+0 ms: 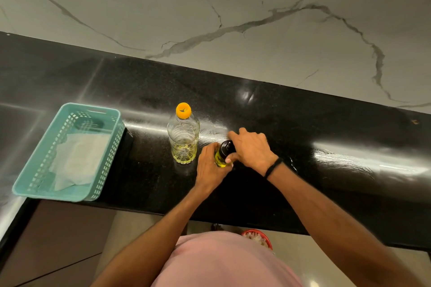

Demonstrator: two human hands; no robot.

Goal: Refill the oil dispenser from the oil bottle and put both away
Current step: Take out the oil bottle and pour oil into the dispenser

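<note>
the left hand (208,166) curls its fingers round the dispenser (221,158), upright on the counter (303,121), and the right hand (251,149) pinches its black cap with fingers and thumb. just beyond, to the left, stands the capped bottle (183,140), well apart from the basket (42,171).

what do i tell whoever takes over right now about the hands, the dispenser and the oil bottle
Left hand grips the oil dispenser round its body, upright on the counter.
Right hand grips its black top; tightening or loosening, cannot tell.
Oil bottle stands upright just left of the dispenser, orange cap on, a little oil in the bottom.
Teal basket sits further left, holding white paper.
Done, probably: pouring, since the dispenser shows yellow oil and the bottle is capped.
Left: secure the top, then put both away.
</note>
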